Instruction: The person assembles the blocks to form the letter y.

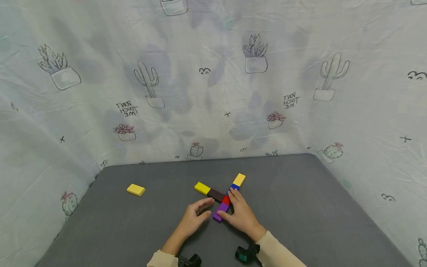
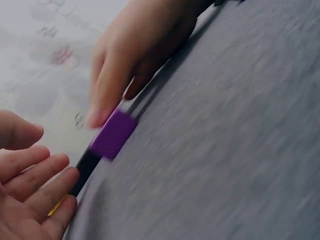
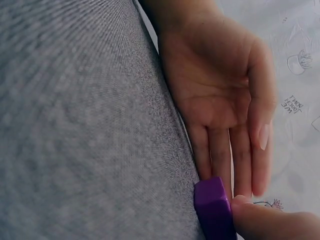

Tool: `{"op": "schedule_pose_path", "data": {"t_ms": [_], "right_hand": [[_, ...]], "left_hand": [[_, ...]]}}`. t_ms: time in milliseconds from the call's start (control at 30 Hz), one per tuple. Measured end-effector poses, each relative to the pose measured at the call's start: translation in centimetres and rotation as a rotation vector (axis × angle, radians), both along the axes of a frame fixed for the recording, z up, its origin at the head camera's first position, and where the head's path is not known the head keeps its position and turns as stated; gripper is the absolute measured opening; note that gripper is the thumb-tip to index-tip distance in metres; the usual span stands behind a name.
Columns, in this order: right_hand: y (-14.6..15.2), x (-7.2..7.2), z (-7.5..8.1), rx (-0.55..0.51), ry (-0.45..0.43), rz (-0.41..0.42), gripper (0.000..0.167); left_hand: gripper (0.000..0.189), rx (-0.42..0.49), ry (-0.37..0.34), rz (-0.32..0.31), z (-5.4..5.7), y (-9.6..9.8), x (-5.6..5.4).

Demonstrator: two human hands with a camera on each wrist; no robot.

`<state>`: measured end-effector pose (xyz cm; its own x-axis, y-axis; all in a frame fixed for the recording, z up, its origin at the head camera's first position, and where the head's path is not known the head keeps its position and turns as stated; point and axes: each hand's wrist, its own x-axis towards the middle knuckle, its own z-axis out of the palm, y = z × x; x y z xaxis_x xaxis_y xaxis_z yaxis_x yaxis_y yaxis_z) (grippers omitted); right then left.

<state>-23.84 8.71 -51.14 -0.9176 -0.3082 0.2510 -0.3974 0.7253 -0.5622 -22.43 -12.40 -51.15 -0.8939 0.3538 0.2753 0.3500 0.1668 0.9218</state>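
Thin rectangular blocks form a branching figure on the grey table. One line holds an orange-yellow block [image 1: 239, 179], a blue block [image 1: 235, 187], a red block [image 1: 226, 200] and a purple block [image 1: 221, 212]. A dark brown block [image 1: 216, 194] and a yellow block [image 1: 202, 188] branch off to the left. My right hand [image 1: 245, 217] lies along this line, its thumb touching the purple block and its fingertips at the blue one. My left hand [image 1: 194, 216] hovers beside the dark brown block with relaxed fingers and holds nothing. The right palm is hidden in the head view.
A lone pale-yellow block [image 1: 136, 190] lies on the left part of the grey table [image 1: 133, 230]. A light cloth [image 1: 207, 92] printed with cactus drawings hangs behind the table and along both sides.
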Motion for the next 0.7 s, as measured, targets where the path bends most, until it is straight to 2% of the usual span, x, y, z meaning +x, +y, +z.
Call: {"op": "schedule_pose_path", "data": {"t_ms": [100,233,333,500,700], "right_hand": [[0.0,0.0,0.0,-0.002,-0.011,0.007,0.086],[-0.1,0.0,0.0,-0.01,-0.032,0.006,0.086],[-0.1,-0.1,-0.1,-0.017,-0.046,0.002,0.086],[-0.2,0.0,-0.2,-0.039,-0.063,0.004,0.087],[-0.2,-0.1,-0.1,-0.034,-0.065,0.001,0.087]], "left_hand": [[0.039,0.028,0.017,0.09,0.1,-0.8,-0.1],[0.04,0.058,0.003,0.224,0.5,-2.2,-0.3],[0.042,0.04,0.008,0.3,0.7,-3.6,-0.7],[0.045,-0.047,0.021,0.464,0.7,-6.8,-1.3],[0.047,-0.163,0.028,0.726,0.9,-10.3,-1.2]]}}
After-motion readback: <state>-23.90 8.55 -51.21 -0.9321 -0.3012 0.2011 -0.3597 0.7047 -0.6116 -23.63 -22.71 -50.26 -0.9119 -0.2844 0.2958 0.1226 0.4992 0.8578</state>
